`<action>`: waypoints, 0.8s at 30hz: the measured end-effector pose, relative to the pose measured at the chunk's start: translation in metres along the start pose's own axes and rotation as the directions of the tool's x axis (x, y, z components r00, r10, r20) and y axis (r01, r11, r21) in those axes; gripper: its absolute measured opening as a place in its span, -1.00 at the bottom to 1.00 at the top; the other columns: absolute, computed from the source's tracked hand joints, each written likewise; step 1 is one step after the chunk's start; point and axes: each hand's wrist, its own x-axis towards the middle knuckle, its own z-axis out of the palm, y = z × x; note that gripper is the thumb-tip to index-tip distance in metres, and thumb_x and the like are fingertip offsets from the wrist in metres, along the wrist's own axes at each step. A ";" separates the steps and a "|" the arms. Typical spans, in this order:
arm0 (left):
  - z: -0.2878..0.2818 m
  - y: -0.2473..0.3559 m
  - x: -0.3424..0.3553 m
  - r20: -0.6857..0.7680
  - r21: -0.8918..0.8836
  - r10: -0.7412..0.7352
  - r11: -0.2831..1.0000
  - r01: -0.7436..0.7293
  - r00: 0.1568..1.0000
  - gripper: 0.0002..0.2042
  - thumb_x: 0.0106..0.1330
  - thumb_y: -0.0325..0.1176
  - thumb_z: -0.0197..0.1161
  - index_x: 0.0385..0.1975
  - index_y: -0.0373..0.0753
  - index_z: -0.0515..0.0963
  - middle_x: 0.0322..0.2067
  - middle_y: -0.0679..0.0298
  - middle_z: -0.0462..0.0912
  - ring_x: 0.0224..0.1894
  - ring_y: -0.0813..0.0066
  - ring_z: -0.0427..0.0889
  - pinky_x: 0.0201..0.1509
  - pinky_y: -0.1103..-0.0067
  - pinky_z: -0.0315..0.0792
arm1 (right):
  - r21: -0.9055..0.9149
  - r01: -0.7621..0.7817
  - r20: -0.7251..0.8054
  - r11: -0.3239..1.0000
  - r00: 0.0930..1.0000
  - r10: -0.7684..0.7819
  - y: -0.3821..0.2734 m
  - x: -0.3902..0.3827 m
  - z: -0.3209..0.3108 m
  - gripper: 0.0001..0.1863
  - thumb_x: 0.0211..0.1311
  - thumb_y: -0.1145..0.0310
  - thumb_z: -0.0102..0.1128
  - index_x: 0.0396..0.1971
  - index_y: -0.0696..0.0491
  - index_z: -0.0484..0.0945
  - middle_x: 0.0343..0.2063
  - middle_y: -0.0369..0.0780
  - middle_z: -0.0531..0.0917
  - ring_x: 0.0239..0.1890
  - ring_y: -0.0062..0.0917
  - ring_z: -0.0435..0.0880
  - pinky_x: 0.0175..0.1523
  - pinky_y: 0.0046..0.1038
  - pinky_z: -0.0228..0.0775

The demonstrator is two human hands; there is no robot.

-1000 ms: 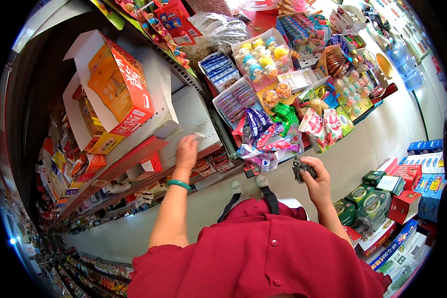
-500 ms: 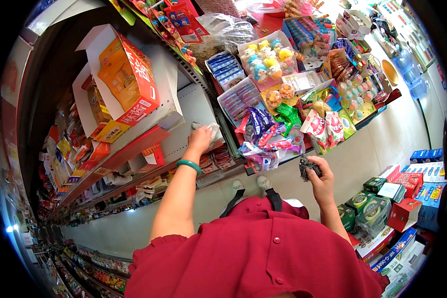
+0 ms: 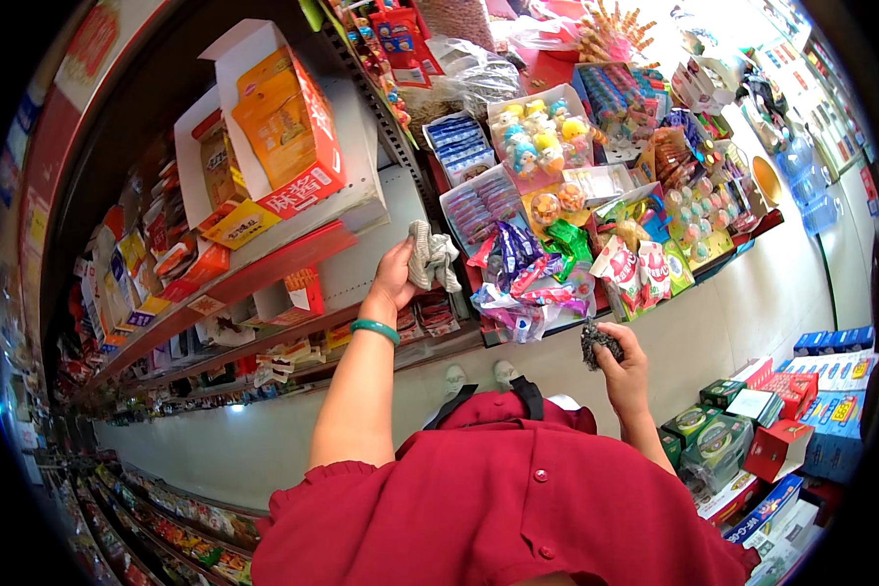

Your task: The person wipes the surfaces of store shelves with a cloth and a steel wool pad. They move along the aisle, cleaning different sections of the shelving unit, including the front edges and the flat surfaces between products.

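Observation:
My left hand [image 3: 393, 277], a green bangle on its wrist, grips a crumpled grey-white cloth [image 3: 432, 258]. The cloth hangs at the right end of a white shelf board [image 3: 347, 269]; whether it touches the board I cannot tell. In my right hand [image 3: 627, 367] is a dark grey steel wool scourer [image 3: 600, 344], held over the floor in front of the sweets display. Closest to the cloth on the right are a box of purple-wrapped packs [image 3: 482, 203] and shiny purple bags [image 3: 516, 254].
Open red-and-white cartons [image 3: 308, 171] stand on the upper shelf at left. Toy-topped sweets [image 3: 542, 137] and small jars [image 3: 698, 207] fill the display. Green boxes [image 3: 715, 444] and blue cartons [image 3: 835, 405] are stacked on the floor at right. A clear plastic bag [image 3: 469, 73] lies farther back.
The view has shifted, so the shelves and display appear farther right. My left hand has drawn back along the shelf board, and more of the cloth shows. My right hand still holds the scourer.

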 end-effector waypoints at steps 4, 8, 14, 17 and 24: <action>-0.007 -0.003 -0.036 -0.007 -0.270 0.095 0.958 -0.093 0.995 -0.65 0.43 -0.12 -0.06 0.01 -0.21 0.46 -0.06 0.21 0.58 0.00 0.30 0.55 0.12 0.33 0.43 | -0.022 0.029 0.070 0.999 0.997 -0.027 -0.004 0.009 0.012 -0.71 0.08 0.61 0.18 -0.14 0.15 0.54 -0.14 -0.22 0.55 -0.05 -0.52 0.51 0.07 -0.52 0.32; -0.011 -0.009 -0.080 -0.086 -0.429 0.146 0.888 -0.169 0.986 -0.60 0.43 -0.07 -0.13 0.04 -0.20 0.46 0.01 0.21 0.56 0.07 0.24 0.50 0.23 0.29 0.33 | -0.010 0.095 0.178 0.995 0.980 -0.092 -0.006 0.021 0.026 -0.70 0.07 0.62 0.18 -0.14 0.15 0.53 -0.15 -0.21 0.56 -0.05 -0.50 0.52 0.07 -0.51 0.32; -0.010 -0.027 -0.148 -0.117 -0.564 0.175 0.798 -0.211 0.978 -0.59 0.44 -0.06 -0.12 0.10 -0.18 0.42 0.07 0.24 0.52 0.14 0.26 0.45 0.24 0.29 0.33 | 0.027 0.194 0.379 0.981 0.906 -0.190 -0.021 0.033 0.069 -0.70 0.05 0.61 0.20 -0.15 0.16 0.53 -0.19 -0.20 0.58 -0.10 -0.50 0.53 0.01 -0.52 0.34; -0.012 -0.042 -0.175 -0.231 -0.545 0.215 0.779 -0.309 0.949 -0.56 0.43 -0.01 -0.08 0.12 -0.18 0.41 0.07 0.26 0.51 0.14 0.28 0.46 0.24 0.31 0.33 | 0.008 0.285 0.506 0.959 0.826 -0.249 -0.036 0.036 0.103 -0.70 0.05 0.55 0.24 -0.16 0.16 0.53 -0.26 -0.17 0.59 -0.15 -0.43 0.56 0.00 -0.48 0.36; -0.012 -0.048 -0.224 -0.264 -0.400 0.256 0.849 -0.347 0.930 -0.45 0.40 0.11 -0.09 0.18 -0.20 0.32 0.10 0.22 0.46 0.16 0.34 0.43 0.25 0.34 0.32 | 0.119 0.486 0.708 0.866 0.569 -0.418 -0.081 0.013 0.196 -0.62 0.04 0.49 0.25 -0.09 0.15 0.46 -0.12 -0.08 0.51 -0.02 -0.25 0.52 0.10 -0.38 0.34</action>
